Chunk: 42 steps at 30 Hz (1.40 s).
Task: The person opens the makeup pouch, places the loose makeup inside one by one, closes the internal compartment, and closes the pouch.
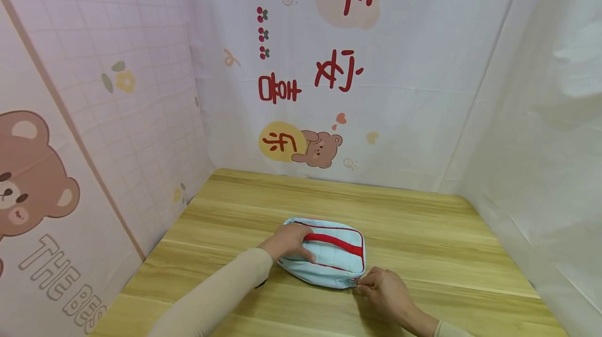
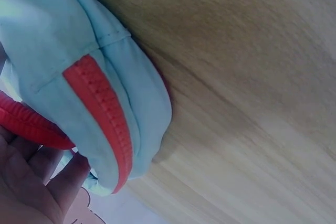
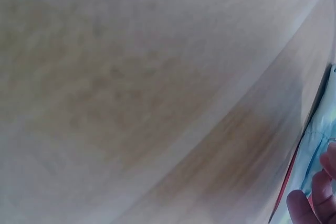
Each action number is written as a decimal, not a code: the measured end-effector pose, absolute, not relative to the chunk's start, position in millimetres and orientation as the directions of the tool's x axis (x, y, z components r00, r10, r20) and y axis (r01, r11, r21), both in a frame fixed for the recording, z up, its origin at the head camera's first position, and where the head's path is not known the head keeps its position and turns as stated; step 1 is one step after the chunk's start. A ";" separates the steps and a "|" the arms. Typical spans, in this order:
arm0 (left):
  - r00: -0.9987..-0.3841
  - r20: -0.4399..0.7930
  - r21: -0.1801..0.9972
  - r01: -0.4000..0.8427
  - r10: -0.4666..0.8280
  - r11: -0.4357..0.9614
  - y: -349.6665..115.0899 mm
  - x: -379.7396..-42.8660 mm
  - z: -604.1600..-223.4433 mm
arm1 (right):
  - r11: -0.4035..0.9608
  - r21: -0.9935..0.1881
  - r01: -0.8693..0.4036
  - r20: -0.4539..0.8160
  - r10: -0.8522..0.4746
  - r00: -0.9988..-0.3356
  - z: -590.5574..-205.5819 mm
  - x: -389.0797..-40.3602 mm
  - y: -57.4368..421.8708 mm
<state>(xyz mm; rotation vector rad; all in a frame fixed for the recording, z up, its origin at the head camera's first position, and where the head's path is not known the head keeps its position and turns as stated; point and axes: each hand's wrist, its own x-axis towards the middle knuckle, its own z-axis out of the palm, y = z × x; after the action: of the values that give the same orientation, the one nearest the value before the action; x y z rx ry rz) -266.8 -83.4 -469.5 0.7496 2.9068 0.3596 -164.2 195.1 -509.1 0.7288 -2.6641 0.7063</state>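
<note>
A light blue fabric pouch [image 1: 324, 266] with red piping lies on the wooden table, a red strap handle [image 1: 334, 242] across its top. My left hand [image 1: 289, 240] grips the pouch at its left end, thumb and fingers spread over the top beside the handle. In the left wrist view, a red zipper strip [image 2: 102, 114] runs along the pouch's end, and the fingertips [image 2: 73, 179] bend in by the handle. At the front right corner, my right hand [image 1: 386, 291] pinches the zipper pull, mostly hidden by the fingers. The right wrist view catches only curled fingers [image 3: 321, 182] against the pouch.
The wooden table [image 1: 423, 232] has rounded far corners. Behind it hangs a white printed cloth [image 1: 400, 91] with red characters and a bear; more cloth hangs at the left and right sides. A small dark object [image 1: 261, 284] shows under the left forearm.
</note>
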 end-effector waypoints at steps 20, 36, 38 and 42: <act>-0.849 0.012 0.518 0.457 0.527 0.724 -105.5 -293.1 -450.4 | 0.896 -0.383 -0.225 0.275 -0.121 -0.954 -492.7 -182.6 201.4; -0.886 -0.151 0.521 0.305 0.439 0.797 -118.5 -319.8 -459.7 | 0.869 -0.426 -0.253 0.239 -0.161 -0.958 -505.1 -206.7 178.3; -0.880 -0.172 0.515 0.302 0.442 0.802 -118.5 -320.3 -461.9 | 0.873 -0.419 -0.251 0.218 -0.171 -0.961 -506.2 -207.4 178.0; -0.874 -0.168 0.502 0.322 0.456 0.803 -117.8 -320.7 -463.7 | 0.875 -0.403 -0.268 0.184 -0.210 -0.960 -505.5 -207.7 179.6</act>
<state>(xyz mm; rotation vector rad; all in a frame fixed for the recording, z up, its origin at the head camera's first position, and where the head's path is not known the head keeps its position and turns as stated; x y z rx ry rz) -320.7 -117.8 -463.7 0.5983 2.7100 0.6819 -207.7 179.6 -505.5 0.3731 -2.9111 0.6551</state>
